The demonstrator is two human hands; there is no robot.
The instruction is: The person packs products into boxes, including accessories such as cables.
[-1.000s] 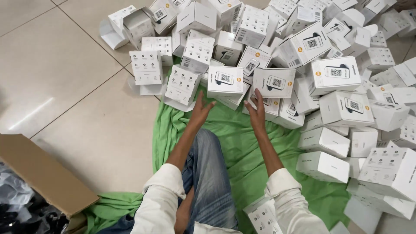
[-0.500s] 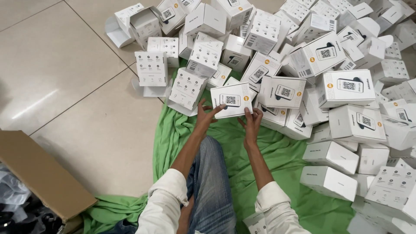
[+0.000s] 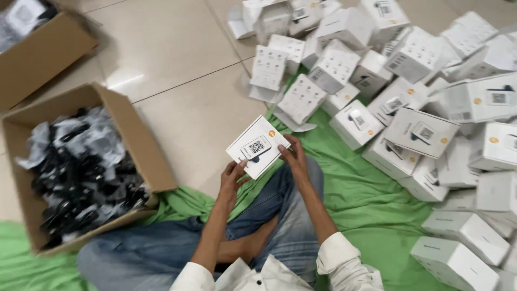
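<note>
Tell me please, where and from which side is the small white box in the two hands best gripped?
Probably by its two opposite side edges, one hand from each side. The white box is flat and thin, tilted with its printed face up, so the narrow edges give the firmest hold. The left hand already pinches the lower near corner and the right hand the right edge, leaving the face uncovered.

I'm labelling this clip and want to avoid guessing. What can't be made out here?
Head view only:
- Contents of the white box held by the left hand and right hand: closed.
- Bagged black items in the open carton: too blurred.
- Second carton: cut by the frame edge.
- Box pile: runs off-frame.
</note>
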